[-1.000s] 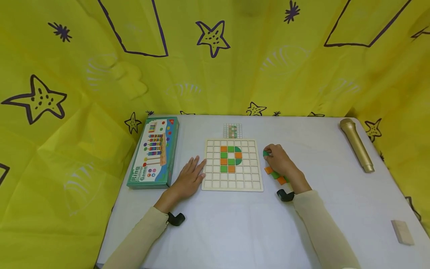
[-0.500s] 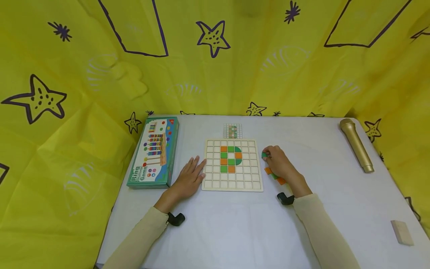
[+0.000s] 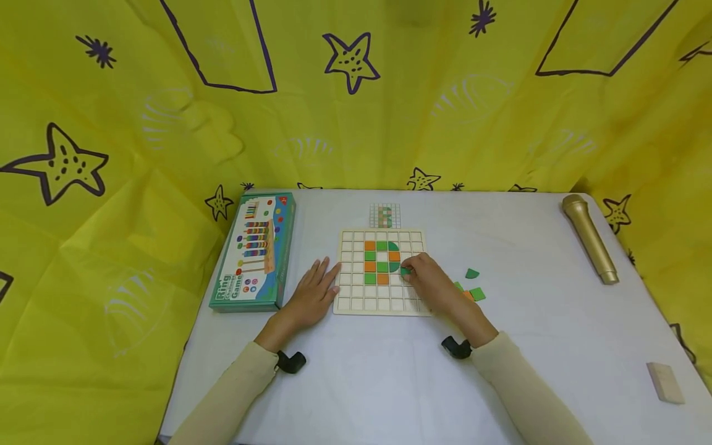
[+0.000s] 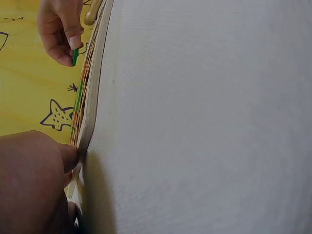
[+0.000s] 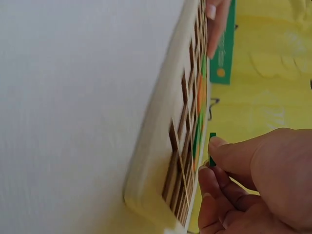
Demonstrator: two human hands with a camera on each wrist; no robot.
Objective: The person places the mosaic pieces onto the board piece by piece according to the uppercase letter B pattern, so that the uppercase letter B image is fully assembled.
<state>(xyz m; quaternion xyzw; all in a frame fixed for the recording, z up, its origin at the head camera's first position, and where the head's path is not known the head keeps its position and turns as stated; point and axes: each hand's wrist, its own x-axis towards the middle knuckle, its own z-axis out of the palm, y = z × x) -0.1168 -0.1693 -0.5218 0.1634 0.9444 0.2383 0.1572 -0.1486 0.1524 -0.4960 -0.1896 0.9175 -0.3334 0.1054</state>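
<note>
A wooden grid board (image 3: 356,304) lies mid-table, with orange and green tiles (image 3: 382,267) set in several of its squares. My right hand (image 3: 436,285) pinches a dark green tile (image 3: 405,271) between thumb and fingers, above the board's right part; the right wrist view shows this tile (image 5: 212,148) edge-on, apart from the board. The left hand (image 3: 313,293) lies with straight fingers at the board's left edge, fingertips touching it. Right of the board are a loose green quarter-round tile (image 3: 472,273) and several square tiles (image 3: 477,294), partly hidden by the right hand.
Behind the board lies a small pattern card (image 3: 385,216). A ring game box (image 3: 253,253) stands at the left. Toward the right are a gold microphone-shaped object (image 3: 591,239) and a pale wooden block (image 3: 665,383). A yellow curtain (image 3: 356,123) hangs behind the table.
My right hand has moved left from the loose tiles to over the board, carrying the dark green tile. The loose tiles are more uncovered. The left hand stays where it was.
</note>
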